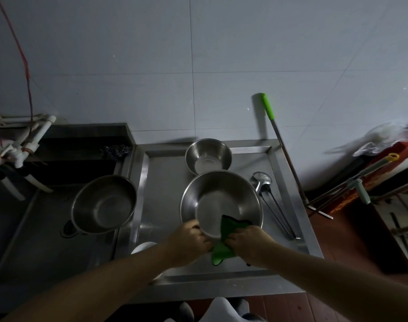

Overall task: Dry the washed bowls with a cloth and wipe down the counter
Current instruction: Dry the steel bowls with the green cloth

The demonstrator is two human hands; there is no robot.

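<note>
The big bowl (pixel 221 201) sits on the steel tabletop (pixel 165 196), just in front of the person. It looks tipped a little toward them, most likely so the inside is easy to reach.

The left hand (pixel 191 240) has its grip on the near rim of the big bowl, fingers curled over the edge. I think it holds the bowl so it does not spin or slide while it is being rubbed.

The right hand (pixel 249 242) has its grip closed on the green cloth (pixel 226 233). The cloth hangs over the near rim. One part lies inside the bowl and one part hangs down outside, between the two hands. That way the cloth can dry both sides of the rim in one go.

A small bowl (pixel 208 155) stands behind the big one, near the wall. It may have some water in the bottom, but the room is dim and it could just be a shine. It seems to be waiting its turn.

Another bowl (pixel 104 204) rests in the sink (pixel 24 228) on the left, leaning on the sink edge.

Two long ladles (pixel 268 196) lie flat on the tabletop to the right of the big bowl, out of the way of the hands.

The tabletop wipe is probably left for after the bowls.
</note>
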